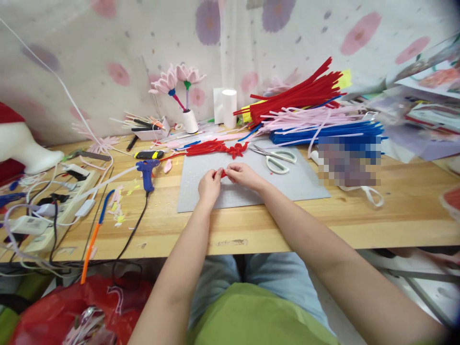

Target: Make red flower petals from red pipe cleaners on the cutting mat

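Over the grey mat [305,184], my left hand [210,186] and my right hand [244,174] meet, fingertips pinched on a short red pipe cleaner piece [224,174]. Most of that piece is hidden by the fingers. Just beyond the hands lie a bundle of red pipe cleaners [204,147] and a red shape [236,150] bent from pipe cleaner into petal-like loops. Scissors [278,158] with pale handles rest to the right of my right hand, blades pointing left.
A blue glue gun [146,172] and a utility knife [148,155] lie left of the mat. Red [298,98], pink [305,120] and blue [330,132] pipe cleaner bundles are piled behind. Pink flowers [179,79] stand in a white holder. A cabled power strip [64,208] sits far left.
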`<state>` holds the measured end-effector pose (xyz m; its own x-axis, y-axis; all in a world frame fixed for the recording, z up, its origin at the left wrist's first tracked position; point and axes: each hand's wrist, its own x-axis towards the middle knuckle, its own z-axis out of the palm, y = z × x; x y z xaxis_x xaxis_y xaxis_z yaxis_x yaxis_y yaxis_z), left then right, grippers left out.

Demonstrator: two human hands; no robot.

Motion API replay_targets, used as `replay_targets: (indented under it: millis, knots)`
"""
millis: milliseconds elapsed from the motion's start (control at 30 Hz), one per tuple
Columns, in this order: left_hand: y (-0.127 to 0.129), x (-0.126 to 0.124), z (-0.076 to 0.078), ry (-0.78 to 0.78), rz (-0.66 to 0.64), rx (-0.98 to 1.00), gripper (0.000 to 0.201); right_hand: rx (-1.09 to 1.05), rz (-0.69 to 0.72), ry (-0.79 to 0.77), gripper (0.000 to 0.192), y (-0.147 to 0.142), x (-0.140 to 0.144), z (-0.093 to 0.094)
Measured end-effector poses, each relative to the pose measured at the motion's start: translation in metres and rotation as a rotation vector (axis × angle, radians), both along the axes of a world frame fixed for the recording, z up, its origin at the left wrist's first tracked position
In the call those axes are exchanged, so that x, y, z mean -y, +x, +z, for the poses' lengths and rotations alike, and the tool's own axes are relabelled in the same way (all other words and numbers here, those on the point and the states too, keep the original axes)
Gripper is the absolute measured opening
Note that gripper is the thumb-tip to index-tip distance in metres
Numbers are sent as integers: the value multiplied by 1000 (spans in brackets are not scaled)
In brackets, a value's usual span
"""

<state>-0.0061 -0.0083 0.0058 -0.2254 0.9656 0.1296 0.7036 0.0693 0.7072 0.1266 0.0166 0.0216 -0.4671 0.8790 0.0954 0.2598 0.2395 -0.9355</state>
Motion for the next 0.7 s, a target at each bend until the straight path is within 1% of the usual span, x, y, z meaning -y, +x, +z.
replay_targets:
  millis: [67, 167, 300, 400, 533, 600, 700]
  knots:
    - [0, 0, 0, -8, 13, -13, 42, -48, 12, -2, 27, -1, 2, 1]
    - [1, -1, -1, -28, 9, -5, 42, -122, 67, -20, 28, 0, 1, 0]
    - [-1, -3, -3, -29, -31, 21, 44, -198, 140, -42, 30, 2, -3, -6]
    - [-4, -7, -7, -8, -73, 87, 45, -246, 167, -57, 32, 1, -4, -9]
    - [-5, -11, -12, 32, -109, 240, 47, -304, 141, -109, 34, -3, -2, -8]
    - [-4, -12, -11, 60, -55, 345, 44, -333, 100, -117, 35, -6, -2, -8]
    - [-1, -11, -8, 95, 79, 542, 41, -367, 22, -113, 36, -11, -1, -10]
